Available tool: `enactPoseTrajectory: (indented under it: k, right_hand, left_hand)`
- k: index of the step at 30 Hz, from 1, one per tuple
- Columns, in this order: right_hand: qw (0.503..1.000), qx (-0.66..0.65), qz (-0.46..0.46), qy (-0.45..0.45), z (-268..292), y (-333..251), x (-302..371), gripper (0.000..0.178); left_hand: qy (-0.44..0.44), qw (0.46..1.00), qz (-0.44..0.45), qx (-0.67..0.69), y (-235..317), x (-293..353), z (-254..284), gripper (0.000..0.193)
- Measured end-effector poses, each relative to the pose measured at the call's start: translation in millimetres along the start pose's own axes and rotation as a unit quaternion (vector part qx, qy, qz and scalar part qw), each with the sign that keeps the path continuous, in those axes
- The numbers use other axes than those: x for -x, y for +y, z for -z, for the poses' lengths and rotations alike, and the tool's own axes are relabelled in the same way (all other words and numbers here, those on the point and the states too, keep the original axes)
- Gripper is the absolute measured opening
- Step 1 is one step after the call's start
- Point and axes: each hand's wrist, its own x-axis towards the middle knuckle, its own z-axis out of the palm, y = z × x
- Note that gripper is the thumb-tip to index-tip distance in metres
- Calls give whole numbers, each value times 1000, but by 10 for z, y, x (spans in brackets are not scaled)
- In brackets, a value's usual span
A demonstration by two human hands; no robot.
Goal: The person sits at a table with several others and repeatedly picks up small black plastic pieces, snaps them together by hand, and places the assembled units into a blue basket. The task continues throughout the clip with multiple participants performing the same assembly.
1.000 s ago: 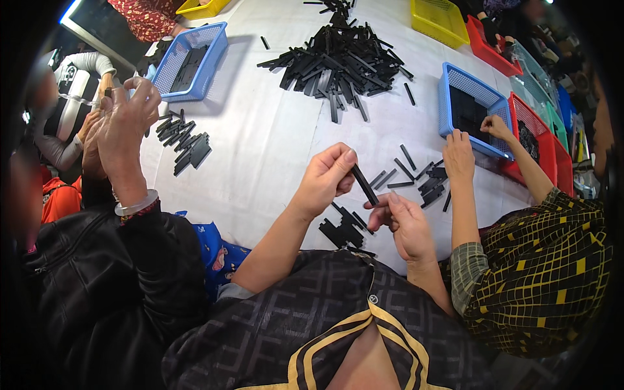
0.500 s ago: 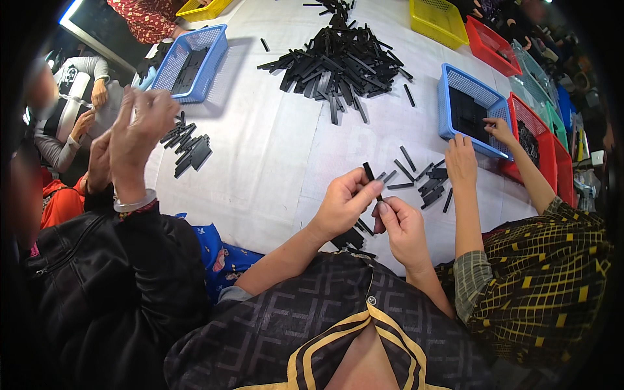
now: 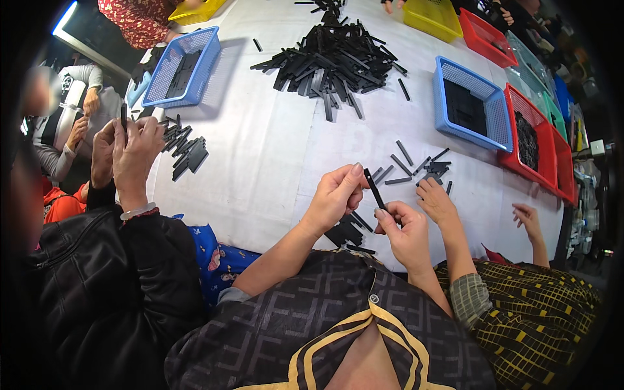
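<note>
A slim black strip point(image 3: 375, 190), with a small light spot near its upper end, stands tilted between my hands. My right hand point(image 3: 404, 233) pinches its lower end between thumb and fingers. My left hand point(image 3: 335, 198) is closed, fingers curled in, its thumb beside the strip's upper end; whether anything is inside those fingers is hidden. Under and between my hands, partly covered, lies a small group of black strips point(image 3: 344, 232) on the white tabletop point(image 3: 273, 175).
A large heap of black strips point(image 3: 335, 62) lies ahead. Blue baskets stand left point(image 3: 207, 71) and right point(image 3: 497, 120), with red baskets point(image 3: 546, 156) and a yellow basket point(image 3: 432, 23) beyond. Co-workers' hands are close on the left point(image 3: 133, 153) and right point(image 3: 439, 201).
My left thumb has shifted off the strip to beside its upper end; my right hand keeps its pinch. The right co-worker's hands left the blue basket; the left co-worker now holds a black strip.
</note>
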Motion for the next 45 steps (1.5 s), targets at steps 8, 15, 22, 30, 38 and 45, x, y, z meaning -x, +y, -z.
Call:
enactPoseTrajectory:
  k: [8,15,22,30,38,45]
  right_hand:
    - [993,-94,-64,-42,-23,12,-2,15]
    - [978,-167,-100,-71,-13,20,-81,16]
    - [978,-168,-113,-59,-46,28,-76,16]
    - [979,-160,-111,-54,-36,25,-117,15]
    - [992,-74,-98,-40,49,125,-101,16]
    - [954,-26,-129,271,739,1174,-141,26]
  left_hand:
    - [-29,992,-58,-106,-200,59,-168,33]
    - [-3,998,47,-46,1,-29,-9,48]
    - [-9,996,6,-84,-71,3,-128,37]
    - [-20,994,73,-73,-50,-62,-60,42]
    - [65,996,10,-54,-203,-267,133,30]
    - [247,921,-12,-302,-501,-1041,1107,27]
